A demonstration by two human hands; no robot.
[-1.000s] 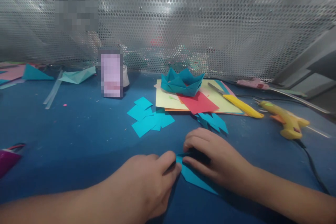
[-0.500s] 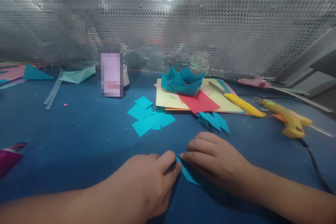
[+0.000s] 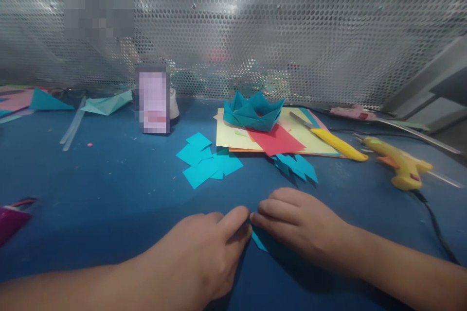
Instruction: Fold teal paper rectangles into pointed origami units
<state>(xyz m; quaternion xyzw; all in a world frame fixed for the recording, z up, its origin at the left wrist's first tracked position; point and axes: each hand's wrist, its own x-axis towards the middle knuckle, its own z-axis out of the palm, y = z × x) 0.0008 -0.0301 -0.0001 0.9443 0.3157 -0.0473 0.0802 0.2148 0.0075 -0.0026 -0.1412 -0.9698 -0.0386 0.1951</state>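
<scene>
Both hands meet over a small folded piece of blue paper (image 3: 259, 242) on the blue table (image 3: 146, 223). My left hand (image 3: 215, 252) is closed, pinching the paper's tip between thumb and finger. With its fingers bent and pressed together, my right hand (image 3: 302, 226) grips the same piece from the right and covers most of it. Beyond my hands lie several loose blue paper squares (image 3: 200, 170) and a small group of folded blue pieces (image 3: 297, 166).
A blue folded-paper crown shape (image 3: 253, 112) sits on stacked coloured sheets (image 3: 229, 138), near a red sheet (image 3: 279, 141) and a yellow box cutter (image 3: 339, 145). A corded yellow glue gun (image 3: 401, 160) lies right. A blurred-out phone-like object (image 3: 155, 102) stands before the perforated metal panel (image 3: 233, 34).
My left hand has shifted slightly right, closer to my right fingertips. Less of the folded blue paper shows between my hands now. The view has moved a little.
</scene>
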